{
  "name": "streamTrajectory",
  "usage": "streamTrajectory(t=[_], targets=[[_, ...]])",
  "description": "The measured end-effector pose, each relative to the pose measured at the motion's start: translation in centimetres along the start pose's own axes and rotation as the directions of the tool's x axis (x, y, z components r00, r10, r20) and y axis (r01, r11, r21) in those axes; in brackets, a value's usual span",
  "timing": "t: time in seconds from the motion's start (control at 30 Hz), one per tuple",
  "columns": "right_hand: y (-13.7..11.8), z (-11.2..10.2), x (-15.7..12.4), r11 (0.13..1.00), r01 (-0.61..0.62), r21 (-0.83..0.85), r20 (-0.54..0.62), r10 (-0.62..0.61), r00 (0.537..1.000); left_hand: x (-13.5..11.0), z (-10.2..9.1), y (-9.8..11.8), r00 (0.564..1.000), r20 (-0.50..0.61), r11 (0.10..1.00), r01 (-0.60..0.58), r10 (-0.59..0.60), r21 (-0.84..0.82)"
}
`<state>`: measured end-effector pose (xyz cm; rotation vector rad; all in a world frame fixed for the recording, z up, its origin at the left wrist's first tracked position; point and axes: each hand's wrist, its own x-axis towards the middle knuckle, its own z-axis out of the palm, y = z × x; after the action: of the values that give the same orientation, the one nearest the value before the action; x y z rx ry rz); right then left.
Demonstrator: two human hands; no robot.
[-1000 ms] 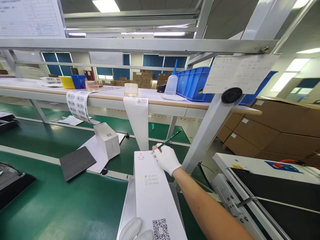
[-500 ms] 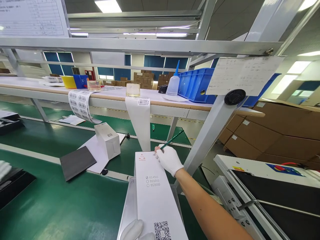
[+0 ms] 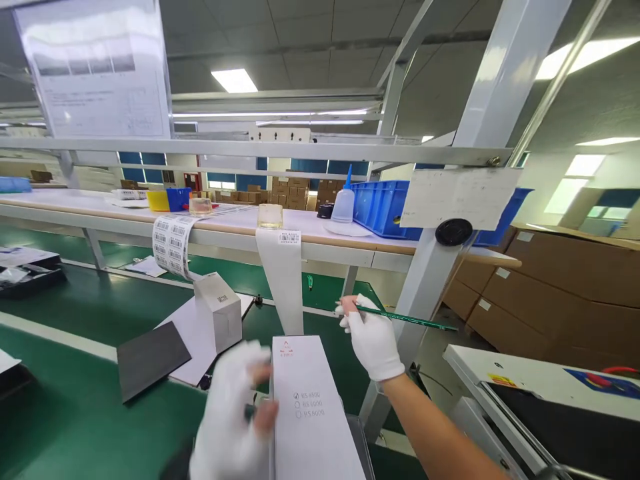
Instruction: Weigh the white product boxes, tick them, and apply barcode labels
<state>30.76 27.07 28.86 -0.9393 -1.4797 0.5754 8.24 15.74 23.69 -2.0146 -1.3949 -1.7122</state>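
Observation:
A long white box with a red logo and a column of printed tick circles stands in front of me; its top circle is ticked. My right hand, in a white glove with bare fingertips, pinches a green pencil just right of the box's far end, apart from it. Motion blurs my left hand, gloved the same way, at the box's left edge. Its thumb and forefinger are apart, with nothing seen between them; whether they touch the box I cannot tell.
A strip of labels hangs from the shelf behind the box; a printed label roll hangs further left. On the green bench are a small white carton and a dark flat pad. A metal post rises at right, beside a machine.
My right hand has drawn back rightward from the box, its pencil swinging to point right. The left hand has risen from the box's near end to its left edge. My view has tilted up.

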Motion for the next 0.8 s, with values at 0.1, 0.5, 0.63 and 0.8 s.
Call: streamTrajectory(t=[0.1,0.5,0.63,0.8], targets=[[-2.5,0.6,3.5,0.943,0.311,-0.121,0.044,-0.308,0.950,11.1,0.9,-2.9,0.984,-0.146,0.984,-0.075,0.099,0.159],[-7.8,5.3,12.8,0.192,0.601,-0.776,0.391,-0.603,0.696,22.2,3.9,-7.1,0.984,-0.149,0.903,-0.028,0.101,0.428],[-7.6,5.7,13.0,0.142,0.648,-0.749,0.413,-0.665,0.623,22.0,3.8,-6.6,0.993,-0.100,0.885,-0.002,0.055,0.466],[-7.4,5.5,8.9,0.229,0.789,-0.571,0.389,-0.770,0.505,22.7,2.1,-6.4,0.998,0.041,0.881,-0.057,0.043,0.471]])
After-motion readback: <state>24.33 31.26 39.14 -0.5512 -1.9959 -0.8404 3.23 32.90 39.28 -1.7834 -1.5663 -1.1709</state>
